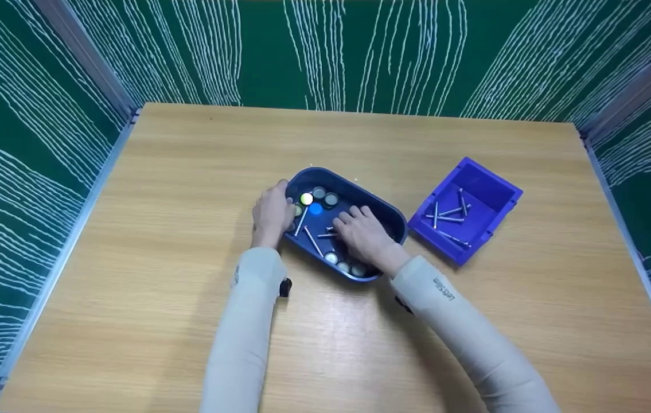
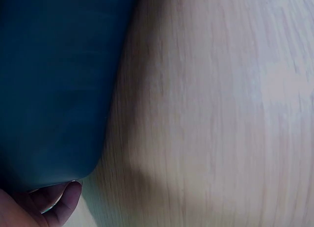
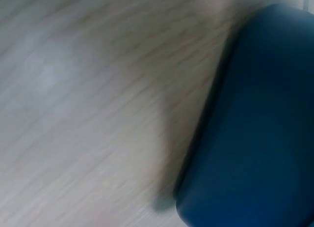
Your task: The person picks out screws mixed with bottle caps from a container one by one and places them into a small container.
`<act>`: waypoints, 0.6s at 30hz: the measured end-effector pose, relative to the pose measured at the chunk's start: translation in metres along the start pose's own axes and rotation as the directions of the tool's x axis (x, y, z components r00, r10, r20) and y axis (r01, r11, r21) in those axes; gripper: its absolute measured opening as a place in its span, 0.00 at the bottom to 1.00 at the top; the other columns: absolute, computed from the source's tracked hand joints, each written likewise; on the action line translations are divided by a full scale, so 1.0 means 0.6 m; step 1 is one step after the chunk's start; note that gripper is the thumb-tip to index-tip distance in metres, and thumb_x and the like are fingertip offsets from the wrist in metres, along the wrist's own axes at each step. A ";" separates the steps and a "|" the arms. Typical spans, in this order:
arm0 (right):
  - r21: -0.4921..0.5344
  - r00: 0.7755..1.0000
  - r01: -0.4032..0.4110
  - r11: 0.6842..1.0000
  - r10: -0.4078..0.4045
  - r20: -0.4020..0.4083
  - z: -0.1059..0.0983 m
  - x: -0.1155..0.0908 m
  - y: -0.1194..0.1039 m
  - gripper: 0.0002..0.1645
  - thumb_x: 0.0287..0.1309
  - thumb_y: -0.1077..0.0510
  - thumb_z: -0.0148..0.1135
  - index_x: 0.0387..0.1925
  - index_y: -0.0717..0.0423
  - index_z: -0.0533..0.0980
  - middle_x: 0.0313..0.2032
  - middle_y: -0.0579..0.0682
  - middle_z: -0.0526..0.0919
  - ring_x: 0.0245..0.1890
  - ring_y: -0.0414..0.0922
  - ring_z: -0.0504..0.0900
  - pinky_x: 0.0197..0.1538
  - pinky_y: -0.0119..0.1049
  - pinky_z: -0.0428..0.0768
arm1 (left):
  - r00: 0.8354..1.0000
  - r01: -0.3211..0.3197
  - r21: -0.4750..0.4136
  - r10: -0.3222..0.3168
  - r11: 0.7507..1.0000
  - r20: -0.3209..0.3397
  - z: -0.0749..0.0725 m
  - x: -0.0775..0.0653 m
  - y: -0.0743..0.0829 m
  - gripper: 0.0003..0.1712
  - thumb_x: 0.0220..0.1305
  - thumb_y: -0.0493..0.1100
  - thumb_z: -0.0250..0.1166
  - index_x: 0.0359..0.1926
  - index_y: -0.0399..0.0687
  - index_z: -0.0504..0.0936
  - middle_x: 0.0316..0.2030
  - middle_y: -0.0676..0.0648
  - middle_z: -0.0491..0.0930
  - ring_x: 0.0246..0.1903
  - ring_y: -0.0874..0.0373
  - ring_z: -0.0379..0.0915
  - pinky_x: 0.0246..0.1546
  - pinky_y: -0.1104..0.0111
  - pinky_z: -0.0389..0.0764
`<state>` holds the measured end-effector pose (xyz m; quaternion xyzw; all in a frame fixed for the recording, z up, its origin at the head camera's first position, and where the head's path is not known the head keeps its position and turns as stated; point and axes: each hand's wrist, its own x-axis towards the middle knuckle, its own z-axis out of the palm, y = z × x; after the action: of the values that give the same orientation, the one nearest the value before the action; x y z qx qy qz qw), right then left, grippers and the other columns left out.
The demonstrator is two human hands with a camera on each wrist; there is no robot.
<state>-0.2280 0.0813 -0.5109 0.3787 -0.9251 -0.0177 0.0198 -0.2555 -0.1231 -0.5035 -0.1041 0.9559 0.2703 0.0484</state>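
A dark blue oblong tub [image 1: 354, 192] stands at mid-table. My left hand [image 1: 272, 211] grips its left end at the rim; the left wrist view shows curled fingers [image 2: 68, 202] against the tub's end. Inside the tub, my right hand [image 1: 364, 236] reaches down with its fingers near some metal bolts [image 1: 328, 234]. What lies under those fingertips is hidden. Further left in the tub are more bolts [image 1: 313, 241], a blue disc [image 1: 315, 208] and several round caps [image 1: 331, 199]. The right wrist view catches only the tub's outer wall [image 3: 255, 119] and blurred tabletop.
A purple bin [image 1: 500, 215] stands close by the tub's right end, with several bolts [image 1: 451, 218] lying in it. Wooden tabletop [image 1: 159, 229] surrounds both containers. Green patterned panels [image 1: 268, 57] enclose the table at the back and sides.
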 end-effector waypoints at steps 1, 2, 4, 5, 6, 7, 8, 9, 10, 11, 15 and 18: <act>-0.006 1.000 -0.002 1.000 0.002 0.004 0.000 0.000 -0.001 0.12 0.55 0.60 0.65 0.41 0.60 0.75 0.41 0.56 0.81 0.45 0.57 0.74 0.48 0.49 0.70 | 1.000 0.000 0.001 0.000 1.000 0.000 0.000 0.000 0.000 0.24 0.72 0.44 0.54 0.68 0.53 0.69 0.62 0.42 0.77 0.57 0.45 0.76 0.55 0.50 0.77; -0.013 1.000 -0.002 1.000 0.002 0.009 -0.001 0.000 -0.001 0.13 0.54 0.60 0.65 0.41 0.60 0.75 0.41 0.56 0.81 0.46 0.56 0.74 0.48 0.50 0.70 | 1.000 0.001 0.003 -0.001 1.000 0.000 0.001 0.000 0.000 0.24 0.72 0.44 0.55 0.68 0.53 0.69 0.62 0.42 0.77 0.57 0.45 0.76 0.55 0.50 0.77; -0.024 1.000 0.003 1.000 -0.003 0.021 -0.002 0.000 -0.002 0.15 0.53 0.60 0.66 0.42 0.59 0.75 0.42 0.56 0.82 0.47 0.56 0.73 0.48 0.50 0.69 | 1.000 -0.001 0.002 0.001 1.000 -0.004 0.001 0.000 0.000 0.24 0.72 0.44 0.55 0.68 0.53 0.69 0.62 0.42 0.77 0.57 0.45 0.76 0.56 0.50 0.77; -0.024 1.000 0.007 1.000 -0.006 0.029 -0.003 0.000 -0.002 0.15 0.52 0.61 0.66 0.42 0.59 0.75 0.42 0.56 0.82 0.47 0.56 0.73 0.48 0.50 0.70 | 1.000 -0.003 0.001 0.003 1.000 -0.005 0.001 0.000 0.000 0.24 0.72 0.44 0.55 0.68 0.52 0.69 0.62 0.42 0.77 0.57 0.45 0.76 0.56 0.50 0.77; -0.023 0.999 0.009 1.000 -0.008 0.036 -0.004 0.000 -0.001 0.16 0.52 0.61 0.66 0.43 0.59 0.75 0.42 0.56 0.83 0.47 0.56 0.73 0.48 0.49 0.70 | 1.000 -0.005 0.004 0.005 1.000 -0.007 0.001 -0.001 0.000 0.24 0.72 0.43 0.55 0.67 0.52 0.69 0.62 0.42 0.77 0.57 0.44 0.76 0.55 0.50 0.77; -0.015 0.999 0.011 1.000 -0.011 0.042 -0.005 -0.001 -0.001 0.15 0.52 0.61 0.66 0.43 0.60 0.75 0.42 0.57 0.83 0.46 0.56 0.74 0.48 0.49 0.71 | 1.000 -0.007 0.008 0.007 1.000 -0.009 0.000 -0.001 0.000 0.24 0.72 0.43 0.55 0.67 0.52 0.69 0.61 0.42 0.77 0.57 0.44 0.77 0.55 0.49 0.77; -0.001 0.999 0.013 1.000 -0.013 0.052 -0.007 -0.001 -0.001 0.14 0.54 0.61 0.65 0.43 0.60 0.74 0.41 0.57 0.83 0.46 0.57 0.75 0.47 0.49 0.72 | 1.000 -0.010 0.012 0.010 1.000 -0.011 0.000 -0.001 0.000 0.23 0.72 0.43 0.55 0.66 0.52 0.70 0.61 0.42 0.78 0.56 0.44 0.77 0.54 0.49 0.78; 0.014 0.998 0.013 1.000 -0.014 0.062 -0.008 -0.002 0.000 0.13 0.56 0.61 0.64 0.43 0.61 0.74 0.41 0.58 0.83 0.45 0.57 0.77 0.47 0.48 0.74 | 1.000 -0.014 0.015 0.014 1.000 -0.011 0.000 -0.002 0.000 0.23 0.72 0.43 0.55 0.66 0.52 0.70 0.61 0.42 0.78 0.56 0.44 0.77 0.54 0.49 0.78; 0.029 0.997 0.012 1.000 -0.014 0.072 -0.009 -0.002 0.001 0.11 0.58 0.61 0.62 0.42 0.61 0.74 0.41 0.58 0.83 0.44 0.57 0.78 0.46 0.48 0.75 | 1.000 -0.016 0.017 0.016 1.000 -0.011 -0.001 -0.002 0.000 0.23 0.72 0.43 0.55 0.66 0.51 0.70 0.60 0.42 0.78 0.56 0.43 0.77 0.54 0.49 0.78; 0.046 0.996 0.007 0.999 -0.011 0.085 -0.010 -0.003 0.002 0.10 0.61 0.61 0.60 0.42 0.62 0.73 0.40 0.59 0.83 0.43 0.57 0.79 0.46 0.49 0.77 | 1.000 -0.018 0.019 0.018 1.000 -0.012 -0.001 -0.003 0.000 0.23 0.71 0.43 0.54 0.66 0.51 0.70 0.60 0.42 0.78 0.55 0.43 0.78 0.53 0.49 0.78; 0.093 0.992 -0.014 0.996 0.002 0.129 -0.013 -0.004 0.005 0.09 0.66 0.60 0.56 0.43 0.63 0.73 0.40 0.60 0.83 0.41 0.58 0.82 0.44 0.50 0.80 | 1.000 -0.021 0.003 0.021 1.000 0.000 -0.002 -0.003 0.001 0.24 0.72 0.43 0.54 0.68 0.50 0.69 0.61 0.41 0.77 0.56 0.44 0.77 0.55 0.49 0.77; 0.120 0.990 -0.022 0.993 0.004 0.143 -0.015 -0.005 0.007 0.09 0.66 0.61 0.55 0.43 0.64 0.73 0.41 0.61 0.83 0.41 0.58 0.82 0.44 0.51 0.80 | 1.000 -0.020 -0.005 0.020 1.000 -0.003 -0.002 -0.003 0.001 0.24 0.72 0.43 0.54 0.68 0.50 0.68 0.62 0.41 0.77 0.57 0.44 0.77 0.56 0.49 0.77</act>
<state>-0.2282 0.0863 -0.5018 0.3709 -0.9260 0.0114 -0.0693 -0.2539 -0.1230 -0.5021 -0.0949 0.9563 0.2730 0.0439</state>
